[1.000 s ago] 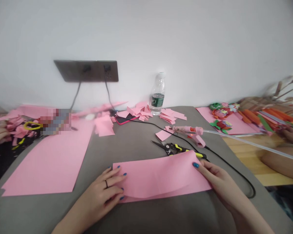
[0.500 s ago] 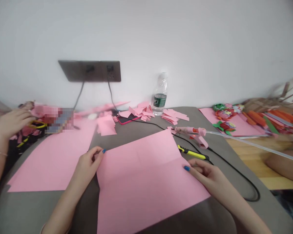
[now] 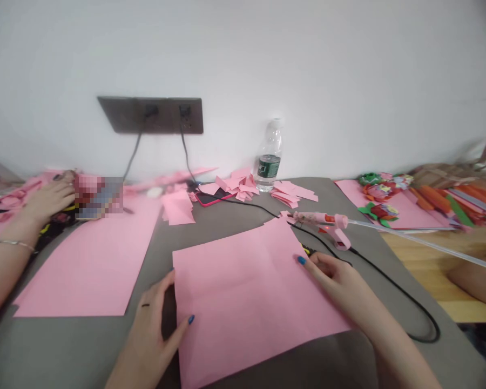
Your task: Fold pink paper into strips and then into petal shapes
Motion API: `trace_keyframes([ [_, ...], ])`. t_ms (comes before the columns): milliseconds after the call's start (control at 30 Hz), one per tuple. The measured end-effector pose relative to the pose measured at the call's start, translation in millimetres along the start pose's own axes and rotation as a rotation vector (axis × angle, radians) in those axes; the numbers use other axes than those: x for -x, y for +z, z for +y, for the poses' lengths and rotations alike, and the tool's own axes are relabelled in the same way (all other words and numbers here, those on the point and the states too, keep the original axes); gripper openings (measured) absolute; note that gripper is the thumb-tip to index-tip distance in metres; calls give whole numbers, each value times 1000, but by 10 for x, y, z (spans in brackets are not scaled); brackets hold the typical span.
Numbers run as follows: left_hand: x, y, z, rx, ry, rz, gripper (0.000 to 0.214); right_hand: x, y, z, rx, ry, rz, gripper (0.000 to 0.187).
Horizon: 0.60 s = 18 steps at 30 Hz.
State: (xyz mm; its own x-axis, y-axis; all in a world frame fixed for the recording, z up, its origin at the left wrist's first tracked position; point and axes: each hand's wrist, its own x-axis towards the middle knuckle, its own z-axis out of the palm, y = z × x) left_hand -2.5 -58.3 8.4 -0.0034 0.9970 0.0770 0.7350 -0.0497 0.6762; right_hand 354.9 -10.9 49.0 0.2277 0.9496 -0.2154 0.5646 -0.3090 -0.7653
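A large pink paper sheet (image 3: 251, 302) with faint crossing creases lies in front of me, partly raised off the table. My right hand (image 3: 336, 281) pinches its right edge, blue-nailed thumb on top and the other fingers curled at the edge and partly hidden. At the left edge is my left hand (image 3: 154, 324), thumb and forefinger spread apart. The thumb tip rests over the paper, and the forefinger tip touches near the upper left corner. Just beyond my right hand, a yellow-and-black tool (image 3: 306, 249) is mostly covered.
A pink glue gun (image 3: 336, 229) with a long clear stick and black cord lies right of the sheet. Behind are paper scraps (image 3: 238, 183), a phone (image 3: 213, 198) and a water bottle (image 3: 269, 162). Another person's hand (image 3: 52, 200) is at left, near pink sheets (image 3: 93, 270). Paper flowers (image 3: 380, 200) lie right.
My left hand has left its pinch at the upper left corner and moved down along the edge, fingers spreading. The sheet has turned slightly and covers more of the yellow tool.
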Motion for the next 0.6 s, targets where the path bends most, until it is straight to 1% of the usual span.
trace_keyframes([
  [67, 46, 78, 48, 129, -6, -15, 56, -39, 40, 22, 19, -30, 39, 44],
  [133, 51, 125, 86, 305, -61, 9, 53, -65, 68, 59, -26, -23, 38, 41],
  [167, 39, 135, 98, 385, -89, 18, 49, -72, 77, 79, -72, -24, 27, 42],
  [233, -7, 130, 108, 472, -131, -13, 36, -72, 86, 118, -184, -51, 9, 45],
  [267, -37, 116, 107, 487, -145, -41, 31, -66, 88, 136, -235, -68, 7, 48],
  [333, -101, 70, 101, 500, -170, -106, 27, -45, 87, 165, -322, -84, 7, 50],
  [467, -195, -49, 103, 492, -231, -176, 24, 15, 66, 188, -475, -19, -34, 47],
  [533, -215, -96, 109, 473, -249, -192, 28, 46, 47, 180, -516, 11, -45, 46],
  [600, -227, -125, 112, 467, -249, -178, 31, 74, 30, 167, -527, 24, -50, 47],
])
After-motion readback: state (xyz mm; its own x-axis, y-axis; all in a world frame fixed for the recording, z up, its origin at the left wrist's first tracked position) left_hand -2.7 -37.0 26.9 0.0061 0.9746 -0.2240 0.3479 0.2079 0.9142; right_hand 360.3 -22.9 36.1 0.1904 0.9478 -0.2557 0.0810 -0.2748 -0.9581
